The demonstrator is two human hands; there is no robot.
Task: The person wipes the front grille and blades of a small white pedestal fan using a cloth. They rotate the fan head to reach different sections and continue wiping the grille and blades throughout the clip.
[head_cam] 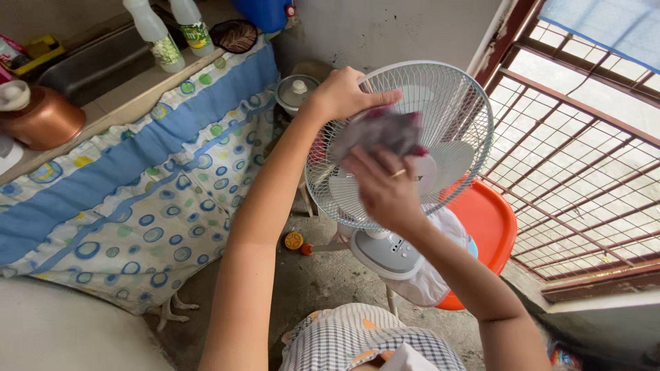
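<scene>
Left hand: the left hand (pixel 342 94) gripped the top rim of the fan (pixel 399 144), fingers (pixel 377 98) curled shut over the wire grille.
Right hand: the right hand (pixel 385 189) pressed a cloth (pixel 381 130) against the front of the grille — fingers closed on the cloth, thumb below it.
Cloth: grey with dark pink patches, bunched up, lying on the upper middle of the grille, between the two hands.
Fan: a white fan with a round wire guard, tilted back toward the camera; its white base (pixel 385 253) with buttons sat just below the guard, over a white bag-like cover.
Stool: an orange plastic seat (pixel 489 223) stood just behind and to the right of the fan.
Counter: to the left, a counter (pixel 130 103) hung with a blue circle-patterned curtain (pixel 137 199) — two bottles (pixel 158 38), a copper pot (pixel 42 118) and a steel sink on top.
Floor: bare concrete (pixel 323 282), with a small yellow lid (pixel 293 240) near the fan's base.
Window: a rust-brown metal grate (pixel 584 172) at the right.
</scene>
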